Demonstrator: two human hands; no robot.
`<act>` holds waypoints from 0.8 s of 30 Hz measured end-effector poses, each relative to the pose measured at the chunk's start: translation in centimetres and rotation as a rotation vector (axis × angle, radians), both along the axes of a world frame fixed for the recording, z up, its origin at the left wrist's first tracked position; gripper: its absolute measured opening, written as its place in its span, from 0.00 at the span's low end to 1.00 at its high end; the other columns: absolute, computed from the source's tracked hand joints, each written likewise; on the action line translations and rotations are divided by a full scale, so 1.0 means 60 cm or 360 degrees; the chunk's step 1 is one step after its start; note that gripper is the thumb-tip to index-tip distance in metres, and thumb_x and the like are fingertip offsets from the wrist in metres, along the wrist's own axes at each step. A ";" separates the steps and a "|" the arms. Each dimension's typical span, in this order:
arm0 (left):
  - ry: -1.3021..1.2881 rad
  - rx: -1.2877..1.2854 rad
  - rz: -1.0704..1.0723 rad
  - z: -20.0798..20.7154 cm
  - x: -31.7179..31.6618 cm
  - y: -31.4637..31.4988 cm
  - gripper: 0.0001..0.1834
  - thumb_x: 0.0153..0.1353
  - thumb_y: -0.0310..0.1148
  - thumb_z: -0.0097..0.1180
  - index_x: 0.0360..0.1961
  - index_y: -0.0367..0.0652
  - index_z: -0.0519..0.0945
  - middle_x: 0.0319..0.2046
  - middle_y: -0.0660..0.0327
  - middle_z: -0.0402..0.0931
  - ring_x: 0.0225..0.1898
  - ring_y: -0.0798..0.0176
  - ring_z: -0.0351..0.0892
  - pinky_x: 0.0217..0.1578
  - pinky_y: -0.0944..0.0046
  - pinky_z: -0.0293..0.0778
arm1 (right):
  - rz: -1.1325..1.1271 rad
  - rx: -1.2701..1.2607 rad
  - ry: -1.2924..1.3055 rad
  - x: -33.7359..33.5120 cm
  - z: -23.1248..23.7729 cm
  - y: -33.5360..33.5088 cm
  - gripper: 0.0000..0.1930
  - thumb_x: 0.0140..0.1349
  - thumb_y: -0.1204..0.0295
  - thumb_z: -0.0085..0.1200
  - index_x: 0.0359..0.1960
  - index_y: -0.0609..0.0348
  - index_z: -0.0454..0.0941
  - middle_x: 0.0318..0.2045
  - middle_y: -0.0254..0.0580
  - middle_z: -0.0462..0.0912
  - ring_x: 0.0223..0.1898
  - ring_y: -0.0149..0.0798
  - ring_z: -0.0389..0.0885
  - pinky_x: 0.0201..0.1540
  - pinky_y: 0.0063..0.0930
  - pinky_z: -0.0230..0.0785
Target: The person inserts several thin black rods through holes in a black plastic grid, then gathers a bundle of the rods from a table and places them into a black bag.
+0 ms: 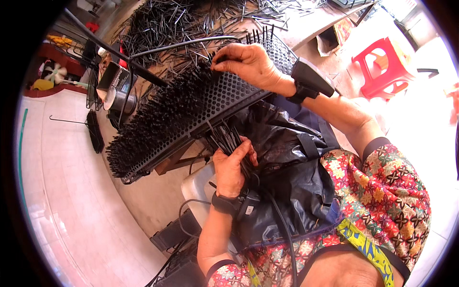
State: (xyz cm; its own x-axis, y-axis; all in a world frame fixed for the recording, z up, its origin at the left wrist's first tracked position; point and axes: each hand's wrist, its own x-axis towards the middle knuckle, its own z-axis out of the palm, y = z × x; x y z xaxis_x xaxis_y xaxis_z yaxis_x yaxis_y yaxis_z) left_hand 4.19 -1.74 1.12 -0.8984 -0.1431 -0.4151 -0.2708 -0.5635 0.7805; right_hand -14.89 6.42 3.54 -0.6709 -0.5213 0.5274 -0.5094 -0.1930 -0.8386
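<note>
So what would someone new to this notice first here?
Probably the board full of holes in the middle, its left part packed with black bristles, with the right hand at their upper end. Below the board, the left hand grips a bundle of black strips. The bright red stool at upper right also stands out.

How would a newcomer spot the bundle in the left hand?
Find the long black perforated board slanting across the picture. Just below its lower edge, the left hand holds a bundle of thin dark strips. Unlike the loose strips heaped beyond the board and the bristles standing in it, these are gathered in one hand.
</note>
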 end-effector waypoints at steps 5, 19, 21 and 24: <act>0.0036 -0.0059 -0.0043 0.003 0.001 0.000 0.09 0.49 0.29 0.54 0.31 0.38 0.69 0.19 0.60 0.68 0.19 0.64 0.69 0.19 0.67 0.67 | -0.0100 0.0085 0.0168 0.003 0.000 -0.005 0.06 0.49 0.78 0.54 0.30 0.63 0.75 0.24 0.36 0.79 0.28 0.23 0.76 0.32 0.16 0.69; -0.0009 0.0072 0.0015 0.001 -0.002 -0.003 0.06 0.50 0.24 0.53 0.29 0.38 0.70 0.19 0.60 0.69 0.18 0.65 0.70 0.18 0.69 0.68 | 0.0141 0.0306 0.0347 -0.025 0.023 -0.009 0.06 0.48 0.79 0.53 0.29 0.65 0.73 0.22 0.38 0.76 0.25 0.28 0.73 0.31 0.20 0.66; 0.0001 0.0024 -0.0020 0.001 0.001 -0.003 0.06 0.51 0.26 0.53 0.30 0.39 0.70 0.19 0.61 0.69 0.19 0.66 0.69 0.18 0.68 0.68 | 0.0234 0.0261 0.0353 -0.027 0.027 -0.010 0.07 0.48 0.79 0.53 0.30 0.66 0.73 0.24 0.39 0.76 0.27 0.27 0.73 0.31 0.20 0.66; 0.0013 0.0014 -0.0056 0.000 0.001 -0.003 0.06 0.51 0.26 0.52 0.31 0.39 0.70 0.20 0.61 0.69 0.19 0.66 0.69 0.19 0.68 0.68 | 0.0280 0.0306 0.0440 -0.032 0.022 -0.016 0.07 0.49 0.78 0.53 0.30 0.67 0.72 0.23 0.41 0.76 0.25 0.30 0.74 0.31 0.22 0.66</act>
State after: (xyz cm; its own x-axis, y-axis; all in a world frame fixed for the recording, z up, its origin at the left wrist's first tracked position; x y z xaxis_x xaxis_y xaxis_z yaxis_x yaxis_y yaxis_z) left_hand 4.27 -1.93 1.14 -0.9062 -0.1077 -0.4088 -0.2843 -0.5604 0.7779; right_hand -16.82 5.47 4.89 -0.4083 -0.7231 0.5572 -0.6944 -0.1502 -0.7038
